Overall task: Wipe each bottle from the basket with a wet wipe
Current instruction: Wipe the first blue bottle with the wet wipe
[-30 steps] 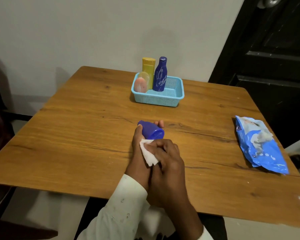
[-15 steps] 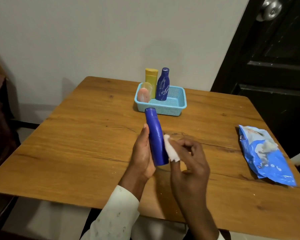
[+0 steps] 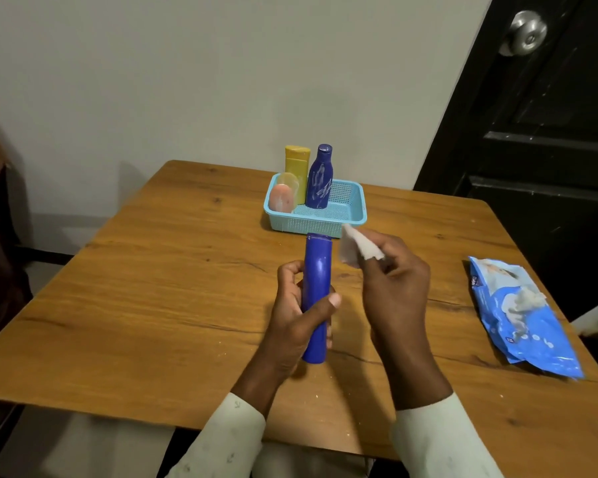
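Left hand [image 3: 299, 313]: fingers and thumb curled round the lower half of the blue bottle [image 3: 316, 288], which is held upright over the wooden table [image 3: 152, 305], cap end up. Grip sits near the base, leaving the upper body and cap bare for wiping.

Right hand [image 3: 392, 281]: fingertips pinch a folded wet wipe [image 3: 358, 250] just beside the bottle's top, apart from it at this instant.

Handling, as judged: the bottle looks like smooth rigid plastic, light to moderate in weight; contents unknown. A damp surface should turn slippery, so a full wrap with the thumb opposed suits it better than a fingertip pinch. The wipe is limp and thin, best kept bunched against the finger pads.

Right of the hands, near the table edge: the blue wipe packet [image 3: 522, 319], a wipe protruding from its opening.

Farther back: light blue basket [image 3: 356, 215] holding a yellow bottle [image 3: 297, 167], a dark blue bottle [image 3: 320, 181] with pale smears, and a small pink bottle [image 3: 282, 198] leaning at the left corner. These three stand close together, well apart from the hands.
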